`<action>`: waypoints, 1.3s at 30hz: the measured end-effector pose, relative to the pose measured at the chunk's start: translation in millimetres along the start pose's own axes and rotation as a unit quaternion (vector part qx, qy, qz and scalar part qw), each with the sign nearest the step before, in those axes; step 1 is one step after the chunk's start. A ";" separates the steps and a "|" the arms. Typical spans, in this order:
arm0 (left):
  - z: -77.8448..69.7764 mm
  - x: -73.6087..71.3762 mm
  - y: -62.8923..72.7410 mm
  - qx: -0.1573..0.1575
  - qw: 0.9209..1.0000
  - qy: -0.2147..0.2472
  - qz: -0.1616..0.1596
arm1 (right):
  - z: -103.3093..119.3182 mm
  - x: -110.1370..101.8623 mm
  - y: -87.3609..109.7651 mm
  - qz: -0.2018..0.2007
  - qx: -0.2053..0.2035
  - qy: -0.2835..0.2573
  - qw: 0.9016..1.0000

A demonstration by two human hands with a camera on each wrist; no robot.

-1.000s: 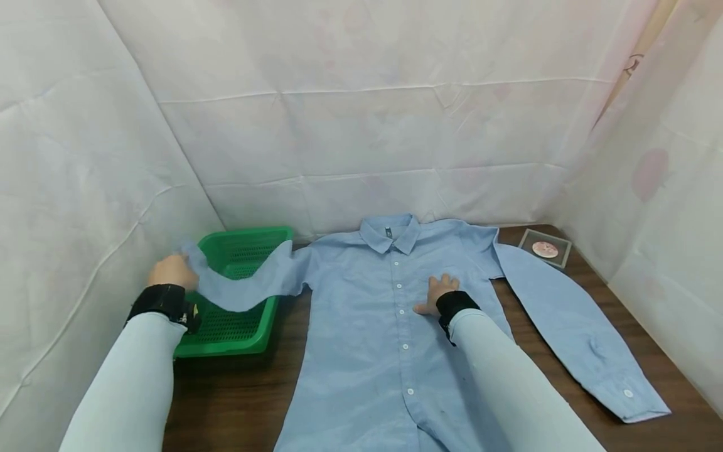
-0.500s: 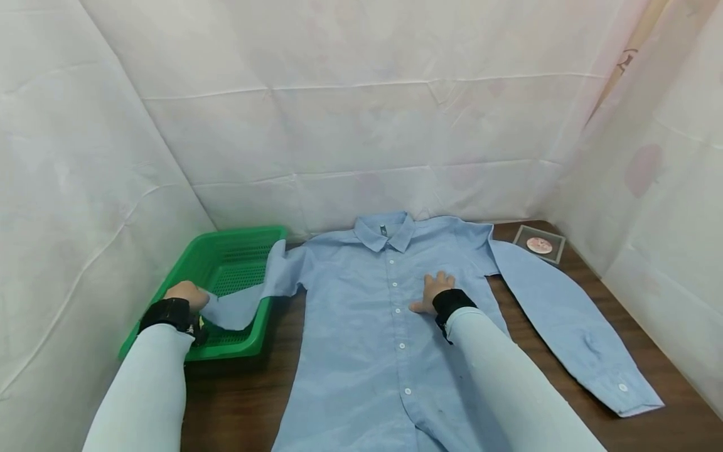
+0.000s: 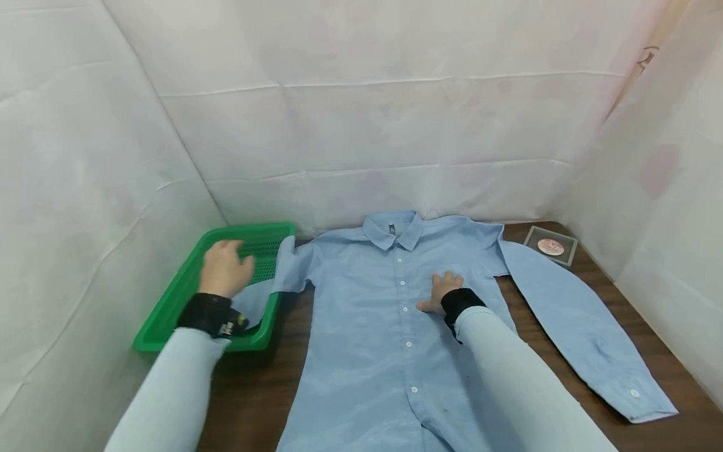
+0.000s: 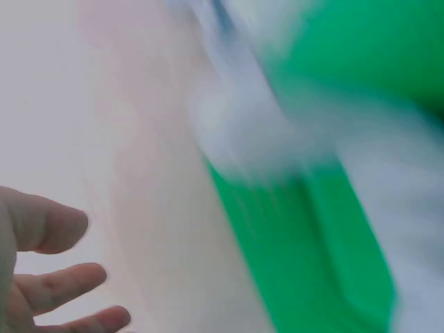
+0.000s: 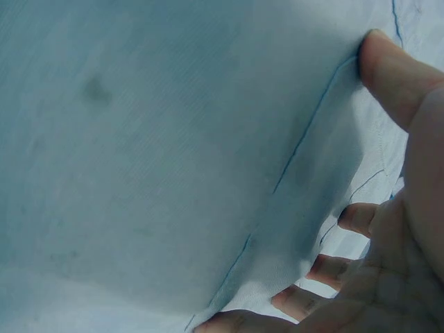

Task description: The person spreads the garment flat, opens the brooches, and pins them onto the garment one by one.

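Light-blue, long-sleeved cloth shirt [image 3: 356, 333] lies low centre in my head feed, one sleeve [image 3: 254, 301] entering the green plastic basket [image 3: 270, 320] at left; the left hand [image 3: 224, 269] hangs over it, grip wide, while the right hand [image 3: 442, 292] rests spread on the shirt. My left-wrist feed shows parted fingers, lower left; my right-wrist feed, wide-set fingers on cloth, right.
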State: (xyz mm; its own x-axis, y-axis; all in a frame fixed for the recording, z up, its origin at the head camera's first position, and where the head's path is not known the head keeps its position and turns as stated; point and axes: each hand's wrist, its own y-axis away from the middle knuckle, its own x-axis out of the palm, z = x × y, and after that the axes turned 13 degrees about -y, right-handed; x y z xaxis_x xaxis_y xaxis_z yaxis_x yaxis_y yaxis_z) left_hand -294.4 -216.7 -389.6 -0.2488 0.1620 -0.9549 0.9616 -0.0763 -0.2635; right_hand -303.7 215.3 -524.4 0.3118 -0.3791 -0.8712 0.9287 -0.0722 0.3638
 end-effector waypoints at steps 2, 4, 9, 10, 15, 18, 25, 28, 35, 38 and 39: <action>-41.3 5.7 2.4 0.040 0.998 0.028 -0.040 | -3.4 -2.1 -1.6 -0.005 0.001 0.004 1.000; -78.9 14.5 6.7 0.084 0.995 0.048 -0.039 | -4.6 -4.4 -1.7 -0.014 -0.002 -0.002 1.000; -132.2 64.2 13.3 0.143 0.989 0.039 0.023 | -3.3 -6.8 3.6 -0.022 -0.044 -0.035 0.998; -137.1 76.4 13.2 0.149 0.988 0.030 0.033 | -4.4 -7.9 5.1 -0.021 -0.057 -0.041 0.997; -151.5 127.0 9.9 0.150 0.985 -0.018 0.087 | -22.6 -31.7 13.6 -0.019 -0.114 -0.059 0.992; -158.5 146.1 12.7 0.142 0.982 -0.053 0.108 | -42.0 -57.4 18.1 -0.024 -0.134 -0.065 0.989; -189.8 168.0 33.8 0.178 0.969 -0.114 0.125 | -101.8 -112.0 18.7 -0.078 -0.157 -0.041 0.984; -204.9 171.9 44.2 0.201 0.962 -0.113 0.148 | -130.9 -133.1 19.9 -0.106 -0.153 -0.028 0.982; -214.8 173.8 51.7 0.208 0.945 -0.149 0.204 | -184.1 -160.2 14.8 -0.141 -0.109 -0.068 0.982; -215.9 176.7 53.0 0.205 0.941 -0.168 0.209 | -202.6 -164.0 12.9 -0.134 -0.083 -0.080 0.984; -216.9 177.6 53.4 0.204 0.941 -0.172 0.209 | -209.1 -164.5 12.3 -0.133 -0.077 -0.080 0.985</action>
State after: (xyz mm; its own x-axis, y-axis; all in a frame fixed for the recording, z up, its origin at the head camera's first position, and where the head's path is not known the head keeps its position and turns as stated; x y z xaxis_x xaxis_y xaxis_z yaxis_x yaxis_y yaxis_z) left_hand -262.2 21.3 -543.5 0.0509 -0.2895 -0.9558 0.8771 -0.4448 0.1814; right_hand -301.6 469.6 -445.5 0.0291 -0.5078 -0.8610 0.9965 -0.0529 0.0648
